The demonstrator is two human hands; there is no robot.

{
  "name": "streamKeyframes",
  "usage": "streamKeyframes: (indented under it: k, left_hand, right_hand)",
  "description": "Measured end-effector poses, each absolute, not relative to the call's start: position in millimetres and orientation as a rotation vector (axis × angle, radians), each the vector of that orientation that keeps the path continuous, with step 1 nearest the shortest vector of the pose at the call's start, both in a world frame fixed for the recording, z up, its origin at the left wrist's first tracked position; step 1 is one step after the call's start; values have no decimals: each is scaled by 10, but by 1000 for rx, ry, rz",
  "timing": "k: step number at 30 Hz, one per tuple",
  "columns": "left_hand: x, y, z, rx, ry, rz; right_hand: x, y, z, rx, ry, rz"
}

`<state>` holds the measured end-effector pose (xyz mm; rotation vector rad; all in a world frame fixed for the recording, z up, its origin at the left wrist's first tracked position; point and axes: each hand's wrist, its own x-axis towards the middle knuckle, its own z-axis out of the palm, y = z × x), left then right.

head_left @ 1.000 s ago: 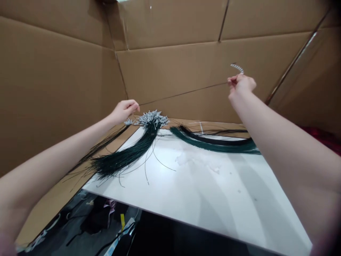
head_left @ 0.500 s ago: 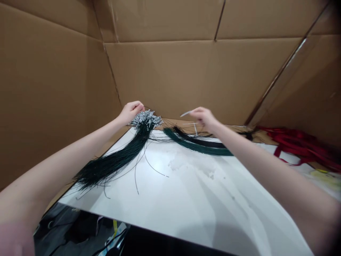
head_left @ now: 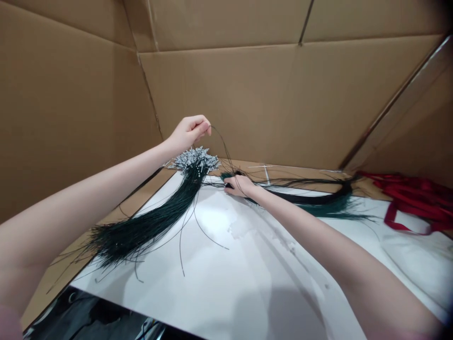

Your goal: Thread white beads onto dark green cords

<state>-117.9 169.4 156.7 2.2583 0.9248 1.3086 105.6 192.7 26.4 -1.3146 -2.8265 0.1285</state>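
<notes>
My left hand (head_left: pixel 187 132) is raised above the table, fingers pinched on a thin dark wire (head_left: pixel 221 144) that curves down to the right. Just below it lies a bundle of dark green wires (head_left: pixel 155 219) with a cluster of silver tips (head_left: pixel 194 159) at its far end. My right hand (head_left: pixel 239 185) rests low on the white table (head_left: pixel 247 274), fingers closed on the near end of a second curved bundle of green and black wires (head_left: pixel 314 200).
Brown cardboard walls (head_left: pixel 247 94) stand close behind and to the left of the table. Red straps (head_left: pixel 406 198) lie at the far right. Several loose single wires trail off the left bundle. Dark clutter shows below the table's near edge.
My left hand has lifted from the silver tips, pulling one wire up. My right hand has dropped from the air onto the end of the curved bundle. The view shifted slightly.
</notes>
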Motion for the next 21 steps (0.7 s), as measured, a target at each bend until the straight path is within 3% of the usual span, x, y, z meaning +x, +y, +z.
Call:
streamKeyframes:
  k: [12,21]
  left_hand:
    - [-1207,1980,1894,2267,895,1379]
    - [-1245,2553,1580,2441,1069,1169]
  right_hand:
    - [1422,2579,706,-1492,-2609,-129]
    - [1720,3296,546,-1792,-2413,-166]
